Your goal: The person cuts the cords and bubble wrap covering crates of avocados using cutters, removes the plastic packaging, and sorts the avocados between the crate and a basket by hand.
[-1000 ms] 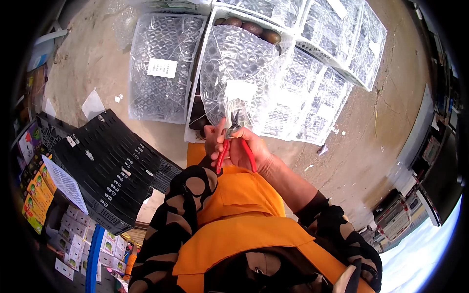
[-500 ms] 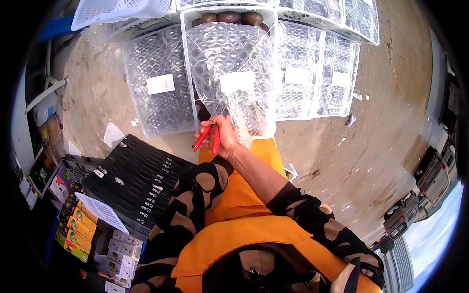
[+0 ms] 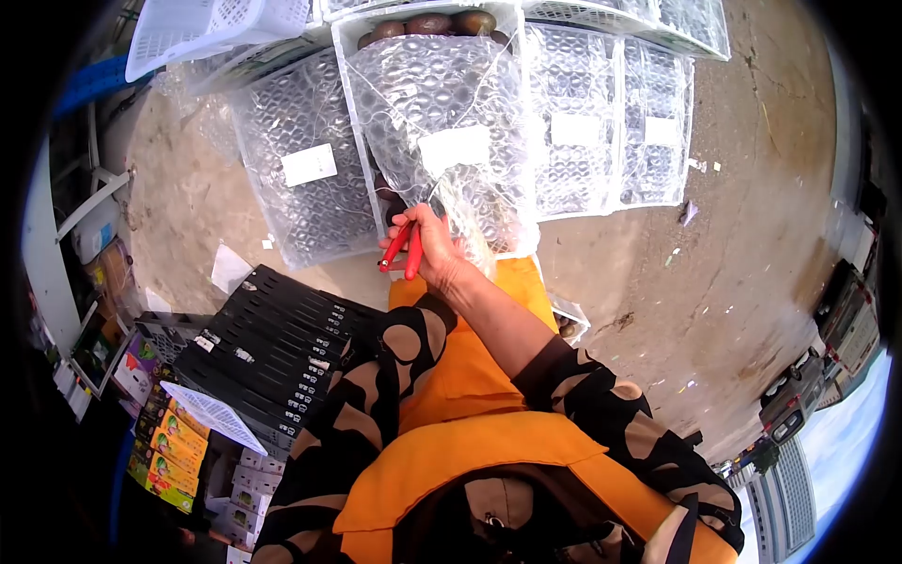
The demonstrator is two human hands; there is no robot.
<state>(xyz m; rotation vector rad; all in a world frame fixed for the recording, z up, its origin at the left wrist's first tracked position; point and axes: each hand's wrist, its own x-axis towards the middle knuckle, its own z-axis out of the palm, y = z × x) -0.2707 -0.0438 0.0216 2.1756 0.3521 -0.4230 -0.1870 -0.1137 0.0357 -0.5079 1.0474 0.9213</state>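
Note:
My right hand (image 3: 440,252) is closed around a pair of red-handled pliers (image 3: 402,248); the handles spread toward the lower left and the jaws are hidden. Just beyond it stands a white crate (image 3: 353,122) covered with bubble wrap (image 3: 427,89), bearing a white label (image 3: 455,148). Dark oval fruits (image 3: 429,23) show at the crate's far end. Beside the hand, a bunch of pale, thin strands (image 3: 470,221) hangs over the near end of the wrap. My left sleeve (image 3: 409,343) reaches up to the right wrist, but the left hand's fingers are hidden behind it.
More bubble-wrapped crates stand at the left (image 3: 301,202) and right (image 3: 575,179). Stacked black folded crates (image 3: 268,348) lie at lower left, near a white basket lid (image 3: 211,414). A white basket (image 3: 211,33) sits at the top left. Parked vehicles (image 3: 799,399) are far right.
The whole view has shifted slightly. My right hand keeps its hold on the pliers near the crate's near end, with little other movement.

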